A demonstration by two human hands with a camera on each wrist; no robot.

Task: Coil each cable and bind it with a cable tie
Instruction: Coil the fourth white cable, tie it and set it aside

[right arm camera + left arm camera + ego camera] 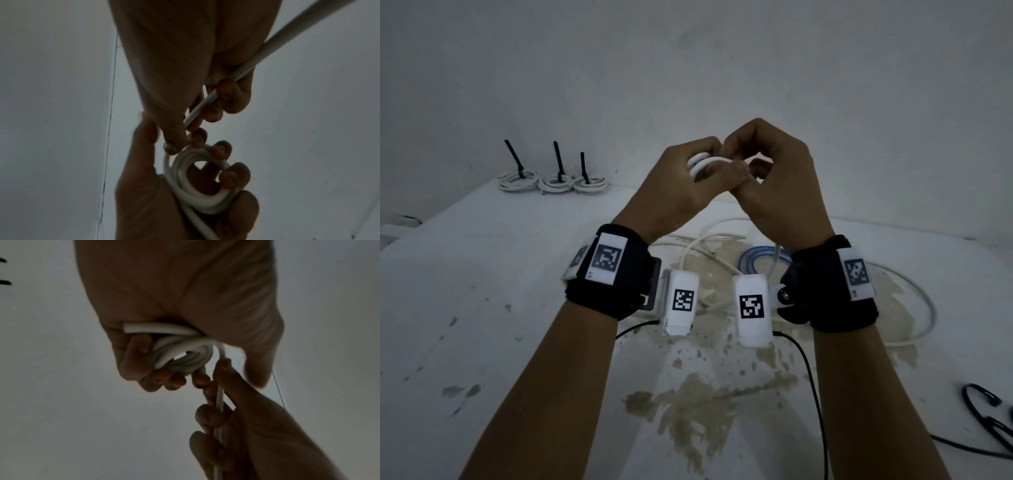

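Both hands are raised above the white table, close together. My left hand holds a small coil of white cable, its fingers curled round the loops. In the left wrist view the coil has a cut end sticking out at the top left. My right hand grips the loose run of the same cable right next to the coil, and the rest of the run hangs down past the right wrist. No cable tie is in either hand.
Three white coils bound with black cable ties lie at the table's back left by the wall. Below the hands lie a blue cable loop and loose white cables. A black cable lies at the right edge.
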